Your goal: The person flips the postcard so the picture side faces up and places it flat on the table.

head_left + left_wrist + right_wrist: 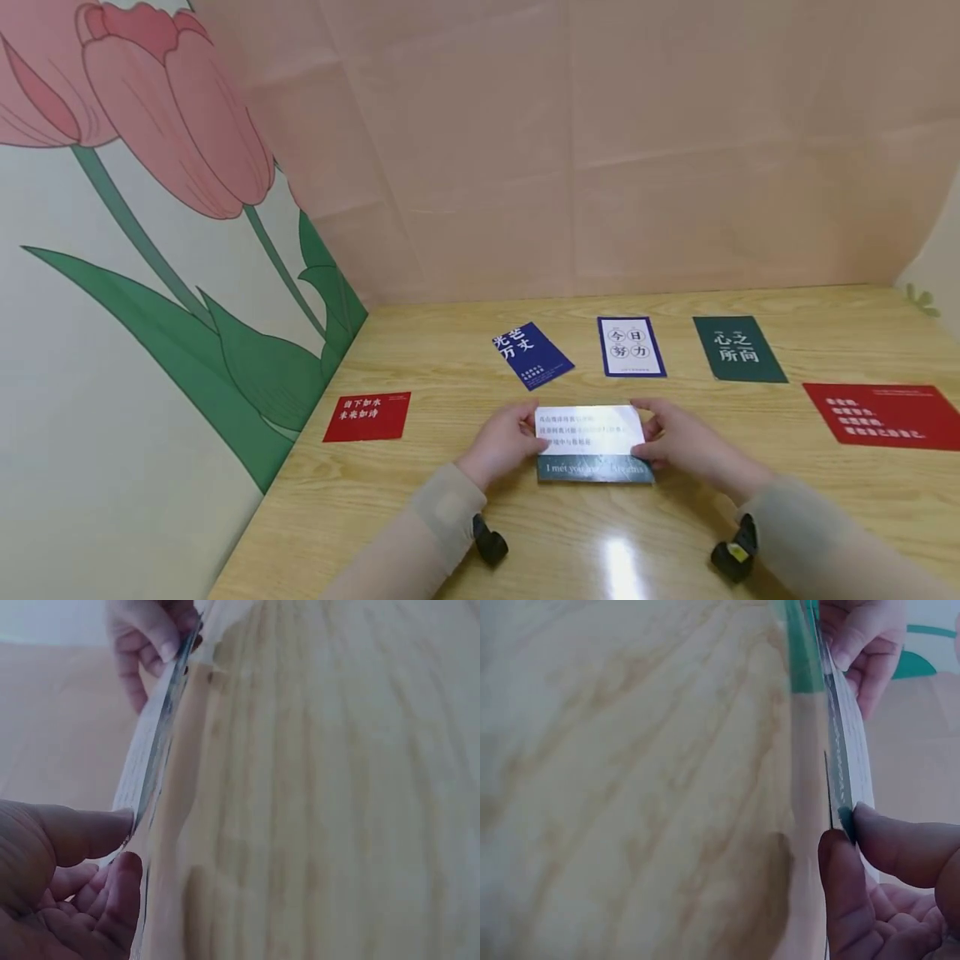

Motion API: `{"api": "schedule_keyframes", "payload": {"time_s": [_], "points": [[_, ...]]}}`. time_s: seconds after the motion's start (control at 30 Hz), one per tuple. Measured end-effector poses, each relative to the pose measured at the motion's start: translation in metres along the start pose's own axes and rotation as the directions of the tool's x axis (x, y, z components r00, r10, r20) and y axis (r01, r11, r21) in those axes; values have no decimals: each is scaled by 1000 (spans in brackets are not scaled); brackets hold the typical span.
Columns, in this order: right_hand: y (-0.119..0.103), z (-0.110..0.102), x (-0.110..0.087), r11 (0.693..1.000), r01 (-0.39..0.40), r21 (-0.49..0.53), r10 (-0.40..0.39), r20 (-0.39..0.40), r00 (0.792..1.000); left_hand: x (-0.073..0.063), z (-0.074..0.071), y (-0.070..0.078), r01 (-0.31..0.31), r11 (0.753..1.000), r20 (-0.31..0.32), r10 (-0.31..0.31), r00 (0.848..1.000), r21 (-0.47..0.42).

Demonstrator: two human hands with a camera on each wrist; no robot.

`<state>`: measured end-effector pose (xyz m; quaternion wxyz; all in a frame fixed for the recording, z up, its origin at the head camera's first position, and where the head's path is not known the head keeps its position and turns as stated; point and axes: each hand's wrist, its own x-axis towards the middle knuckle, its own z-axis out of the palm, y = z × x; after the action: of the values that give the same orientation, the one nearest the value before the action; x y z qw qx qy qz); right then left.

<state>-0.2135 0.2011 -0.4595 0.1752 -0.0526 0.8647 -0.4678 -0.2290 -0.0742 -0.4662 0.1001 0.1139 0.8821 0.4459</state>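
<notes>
Just above the wooden table, a white card with a dark green lower band (592,429) is held between both hands. It carries printed lines of text, and white English lettering runs along the green band. My left hand (501,443) pinches the card's left edge, thumb on the near face and fingers behind. At the opposite edge my right hand (690,443) pinches it the same way. In the left wrist view the card (150,742) appears nearly edge-on, close over the tabletop. The right wrist view shows the right thumb and fingertips (885,832) gripping its edge.
Beyond the hands lie a blue card (534,357), a white card with a blue border (632,367) and a green card (738,367). One red card (367,429) is at the left, another (900,417) at the right. A pink-covered wall (585,167) rises behind the table (450,350).
</notes>
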Motion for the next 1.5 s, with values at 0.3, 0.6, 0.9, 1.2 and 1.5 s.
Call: {"api": "schedule_keyframes", "payload": {"time_s": [0.3,0.6,0.9,1.2,1.5], "points": [[-4,4,0,993,-15,-114,15,-4,1000,0,4,-2,29,991,-6,-29,1000,133],[-9,5,0,971,-47,-234,42,-24,999,3,7,-2,55,981,26,-61,998,188],[-9,8,2,955,-36,-295,29,-31,999,0,7,2,89,964,46,-103,994,249],[-9,8,3,942,1,-335,-6,-16,1000,-6,12,13,-37,893,56,13,998,448],[-10,10,2,937,11,-349,-11,3,1000,-40,29,42,-455,613,425,207,881,646]]}}
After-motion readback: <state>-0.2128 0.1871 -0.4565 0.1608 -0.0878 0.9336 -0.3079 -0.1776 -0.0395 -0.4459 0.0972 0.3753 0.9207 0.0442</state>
